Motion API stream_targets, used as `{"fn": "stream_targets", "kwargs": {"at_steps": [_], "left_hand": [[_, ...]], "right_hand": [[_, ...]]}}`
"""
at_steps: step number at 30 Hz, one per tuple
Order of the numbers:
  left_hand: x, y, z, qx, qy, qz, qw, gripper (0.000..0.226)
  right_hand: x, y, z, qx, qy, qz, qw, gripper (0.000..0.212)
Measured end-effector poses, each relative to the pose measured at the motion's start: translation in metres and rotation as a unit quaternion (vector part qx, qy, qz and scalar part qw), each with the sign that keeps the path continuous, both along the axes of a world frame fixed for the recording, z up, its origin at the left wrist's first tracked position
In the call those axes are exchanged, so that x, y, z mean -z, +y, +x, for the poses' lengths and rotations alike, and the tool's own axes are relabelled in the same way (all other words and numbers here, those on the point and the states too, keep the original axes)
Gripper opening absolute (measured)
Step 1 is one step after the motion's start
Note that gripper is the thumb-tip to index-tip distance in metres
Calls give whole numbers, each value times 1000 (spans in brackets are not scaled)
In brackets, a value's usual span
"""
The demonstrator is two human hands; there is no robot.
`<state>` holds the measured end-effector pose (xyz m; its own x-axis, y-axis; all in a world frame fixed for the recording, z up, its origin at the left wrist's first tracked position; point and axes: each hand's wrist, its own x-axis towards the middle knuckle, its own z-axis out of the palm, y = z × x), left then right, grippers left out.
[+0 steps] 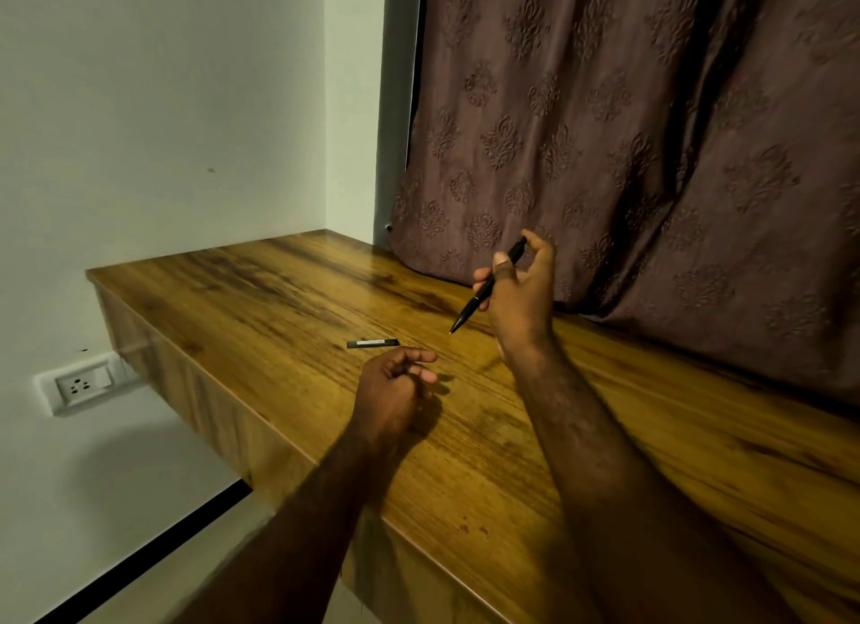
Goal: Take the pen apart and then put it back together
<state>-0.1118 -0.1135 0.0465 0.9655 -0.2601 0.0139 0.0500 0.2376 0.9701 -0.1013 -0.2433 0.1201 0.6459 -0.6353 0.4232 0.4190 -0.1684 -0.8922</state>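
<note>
A: Pen (486, 289), where is it?

B: In the right hand (523, 304), held up off the tabletop (279, 293). The thumb and fingers pinch the upper part of the black barrel. It is tilted, with the tip low and toward the left and the top end up by the fingertips.

A: Does the tip touch the wood?

B: No, it hangs just above it.

A: And the left hand (395, 388)?

B: It rests on the tabletop nearer the person, well apart from the pen. The fingers curl in toward the palm, with the forefinger reaching forward. I cannot tell whether anything sits inside them.

A: Anything lying loose?

B: A short black piece (372, 343) lies flat on the wood, just beyond the left fingertips and not touching them. A pale strip runs along it. It sits to the left of the pen tip, near but apart.

A: What is around them?

B: A brown patterned curtain (651, 134) hangs along the far right, and its lower folds rest on the back of the tabletop. A pale wall (163, 111) stands on the left, and a white socket plate (79, 387) is set into it below the tabletop's edge.
</note>
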Motion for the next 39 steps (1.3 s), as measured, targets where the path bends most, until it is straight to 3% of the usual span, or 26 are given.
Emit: {"fn": "stream_targets", "kwargs": {"at_steps": [11,17,25,39], "left_hand": [[0,3,-1,10,-1,-10,1000,44],[-1,3,0,20,7,-24,999,45],[3,0,2,16,16,-36,999,45],[1,4,4,20,-13,-17,1000,51]], "right_hand": [[2,-1,2,-6,1,9,1000,54],[3,-4,4,15,-6,-2,1000,43],[3,-4,4,-25,21,26,999,64],[6,-2,3,-5,3,-15,1000,52]]}}
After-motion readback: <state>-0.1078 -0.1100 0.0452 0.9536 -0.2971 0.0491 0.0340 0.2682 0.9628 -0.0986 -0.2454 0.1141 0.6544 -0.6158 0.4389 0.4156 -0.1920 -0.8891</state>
